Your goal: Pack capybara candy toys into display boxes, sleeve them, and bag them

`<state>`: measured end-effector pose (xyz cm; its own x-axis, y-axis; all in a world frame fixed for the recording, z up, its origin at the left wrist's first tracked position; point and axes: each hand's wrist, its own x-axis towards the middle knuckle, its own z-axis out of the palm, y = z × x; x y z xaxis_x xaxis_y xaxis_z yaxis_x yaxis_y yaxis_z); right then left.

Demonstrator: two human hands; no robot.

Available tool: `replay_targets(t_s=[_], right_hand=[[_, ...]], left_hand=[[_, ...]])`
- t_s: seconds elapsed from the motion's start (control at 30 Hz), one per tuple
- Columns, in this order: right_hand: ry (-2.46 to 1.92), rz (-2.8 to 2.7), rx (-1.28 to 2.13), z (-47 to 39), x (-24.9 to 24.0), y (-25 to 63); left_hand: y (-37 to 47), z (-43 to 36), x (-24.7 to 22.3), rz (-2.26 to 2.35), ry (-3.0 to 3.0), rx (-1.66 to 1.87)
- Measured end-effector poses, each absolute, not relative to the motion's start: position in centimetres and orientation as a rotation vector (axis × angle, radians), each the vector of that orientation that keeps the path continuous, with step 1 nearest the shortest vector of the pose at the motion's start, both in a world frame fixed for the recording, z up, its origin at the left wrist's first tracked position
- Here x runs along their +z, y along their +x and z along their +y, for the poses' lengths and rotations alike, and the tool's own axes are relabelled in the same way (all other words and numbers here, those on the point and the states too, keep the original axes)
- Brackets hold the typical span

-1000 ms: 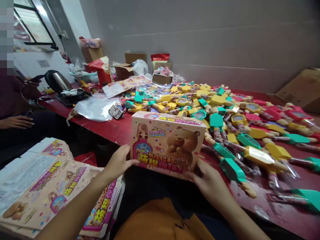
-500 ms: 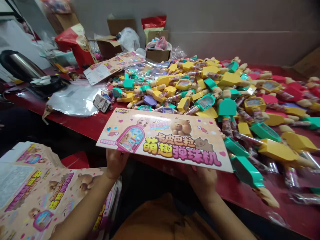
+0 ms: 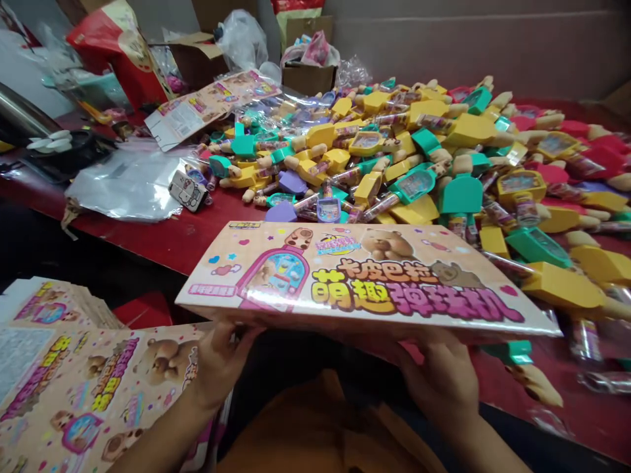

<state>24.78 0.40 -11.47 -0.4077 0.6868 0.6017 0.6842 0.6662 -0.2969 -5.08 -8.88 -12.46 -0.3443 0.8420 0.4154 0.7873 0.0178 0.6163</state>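
A printed cardboard box [image 3: 365,279] with cartoon bears and large Chinese letters is held out level in front of me. My left hand [image 3: 221,355] grips its near edge at the left, fingers partly tucked beneath. At the right, my right hand [image 3: 438,368] holds the same edge from below, with its fingertips hidden under the cardboard. Just past the box lies a big heap of toys [image 3: 369,157] in yellow, green, purple and red, each with a clear tube. Stacked flat printed cartons [image 3: 98,387] stand at my lower left.
On the red table [image 3: 148,243] lie clear plastic bags [image 3: 128,187] and a phone in a cartoon case [image 3: 187,190]. Another printed carton [image 3: 207,108] rests behind them. A small box of wrappers [image 3: 309,75] and a red bag [image 3: 121,56] stand at the back.
The box has come closer and appears larger; its near side has swung toward me and spread rightward. My right hand has shifted right and the view has tipped slightly down.
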Motion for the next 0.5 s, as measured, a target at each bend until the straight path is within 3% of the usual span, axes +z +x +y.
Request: replay_targets(t_s=[0.2, 0.5], right_hand=[[-1.126, -2.028, -0.224, 0.6, -12.2, 23.9], [-1.184, -1.974, -0.16, 1.0, -12.3, 23.4]], left_hand=[[-5.5, -7.4, -12.6, 2.217, 2.215, 1.334], [-5.8, -6.8, -13.7, 2.271, 2.329, 1.421]])
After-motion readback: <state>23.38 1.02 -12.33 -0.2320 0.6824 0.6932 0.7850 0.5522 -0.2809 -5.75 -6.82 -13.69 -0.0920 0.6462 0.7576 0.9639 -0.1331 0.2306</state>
